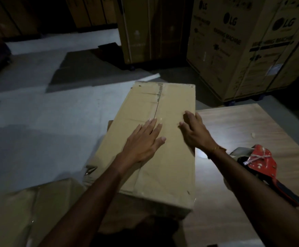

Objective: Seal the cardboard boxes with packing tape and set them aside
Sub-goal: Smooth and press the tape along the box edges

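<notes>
- Both bare forearms reach forward over the long tan cardboard box (155,143), whose long axis runs away from the camera, its flap seam down the middle
- left hand (143,141) lies flat on the lid, fingers straight and spread, just left of the seam
- right hand (196,131) presses near the box's right edge, fingers loosely extended
- red tape dispenser (259,164) lies on the pale wooden tabletop (252,125), nearer the right hand
- open floor lies to the left

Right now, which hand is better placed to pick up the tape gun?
Probably the right hand: the tape gun lies on the table beside its wrist. The left hand rests flat mid-box.
</notes>
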Action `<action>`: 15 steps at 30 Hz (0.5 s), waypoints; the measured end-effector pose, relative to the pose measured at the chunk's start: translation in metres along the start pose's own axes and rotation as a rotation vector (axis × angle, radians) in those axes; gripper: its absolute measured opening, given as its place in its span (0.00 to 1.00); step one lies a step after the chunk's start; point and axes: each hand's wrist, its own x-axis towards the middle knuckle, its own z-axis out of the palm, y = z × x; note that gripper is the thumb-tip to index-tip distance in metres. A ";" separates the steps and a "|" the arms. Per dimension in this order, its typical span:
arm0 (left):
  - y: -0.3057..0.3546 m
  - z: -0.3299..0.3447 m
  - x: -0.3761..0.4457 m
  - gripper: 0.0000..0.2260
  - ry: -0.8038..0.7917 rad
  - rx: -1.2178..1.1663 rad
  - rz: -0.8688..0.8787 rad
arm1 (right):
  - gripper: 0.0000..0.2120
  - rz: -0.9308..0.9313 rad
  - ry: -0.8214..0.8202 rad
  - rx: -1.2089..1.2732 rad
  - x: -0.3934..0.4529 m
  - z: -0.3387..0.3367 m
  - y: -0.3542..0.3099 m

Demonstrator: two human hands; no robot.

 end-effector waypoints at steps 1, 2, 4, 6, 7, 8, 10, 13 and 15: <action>0.001 0.001 -0.012 0.29 0.008 0.008 -0.013 | 0.21 -0.010 0.009 -0.035 0.001 -0.001 -0.003; 0.001 0.002 -0.024 0.29 0.016 0.019 -0.037 | 0.20 -0.005 0.027 -0.076 -0.001 -0.001 -0.005; -0.005 0.000 -0.046 0.28 0.078 0.058 -0.143 | 0.21 0.033 0.047 -0.091 -0.015 0.004 -0.012; -0.018 -0.004 -0.070 0.28 0.160 0.097 -0.336 | 0.24 0.064 0.023 -0.044 -0.042 0.012 -0.017; -0.024 -0.007 -0.082 0.28 0.179 0.106 -0.436 | 0.25 0.073 0.008 -0.021 -0.059 0.017 -0.019; -0.030 -0.008 -0.094 0.29 0.176 0.094 -0.523 | 0.27 0.079 -0.006 -0.003 -0.077 0.021 -0.020; -0.036 -0.009 -0.118 0.30 0.142 -0.021 -0.662 | 0.32 0.088 -0.026 0.038 -0.115 0.030 -0.022; -0.033 -0.010 -0.139 0.31 0.166 -0.120 -0.722 | 0.35 0.086 -0.024 0.110 -0.160 0.040 -0.020; -0.021 -0.010 -0.151 0.30 0.180 -0.111 -0.737 | 0.36 0.081 -0.017 0.149 -0.180 0.042 -0.019</action>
